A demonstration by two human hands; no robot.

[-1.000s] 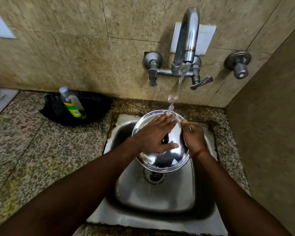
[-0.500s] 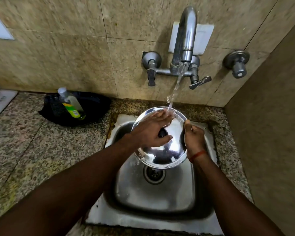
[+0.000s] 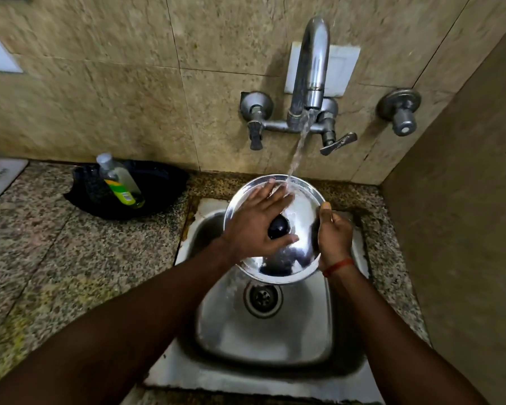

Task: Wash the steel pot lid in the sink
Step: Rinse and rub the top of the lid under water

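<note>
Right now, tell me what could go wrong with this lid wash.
1. The right hand grips only the rim of the wet steel lid; it could slip and drop into the sink.
2. The tap stream lands near the lid's far edge, by the left hand, so water may splash onto the granite counter.

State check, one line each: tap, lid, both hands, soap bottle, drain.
tap: running, stream lands on lid
steel pot lid: held tilted above sink, knob side up
left hand: flat on lid, fingers spread
right hand: gripping lid rim
soap bottle: leaning in black pan
drain: unplugged
</note>
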